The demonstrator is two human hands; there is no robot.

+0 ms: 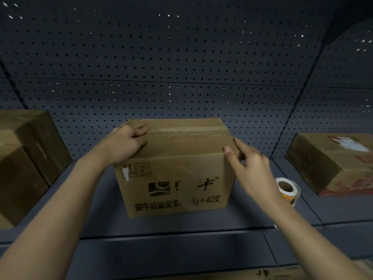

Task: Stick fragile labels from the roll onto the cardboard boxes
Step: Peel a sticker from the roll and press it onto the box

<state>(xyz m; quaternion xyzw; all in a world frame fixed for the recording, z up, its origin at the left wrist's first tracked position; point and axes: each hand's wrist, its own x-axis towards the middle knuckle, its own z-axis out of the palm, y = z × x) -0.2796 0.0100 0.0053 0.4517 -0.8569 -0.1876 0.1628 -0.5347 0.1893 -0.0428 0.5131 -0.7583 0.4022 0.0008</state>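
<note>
While we hold middle box (177, 178) on shelf (181, 225), its long axis runs left-right and we see no label on its top. Right box (333, 164) carries red-white patch on top. Left hand (129, 142) curls over top left corner, gripping. Right hand (250, 168) touches top right corner, thumb and forefinger extended, pinching nothing. Label roll (286, 188) stands on its rim just right of box, below and behind our right wrist. Right hand is nearer, so we judge it fetches roll.

Dark perforated back panel (181, 57) above a shelf (181, 225) (grey).
</note>
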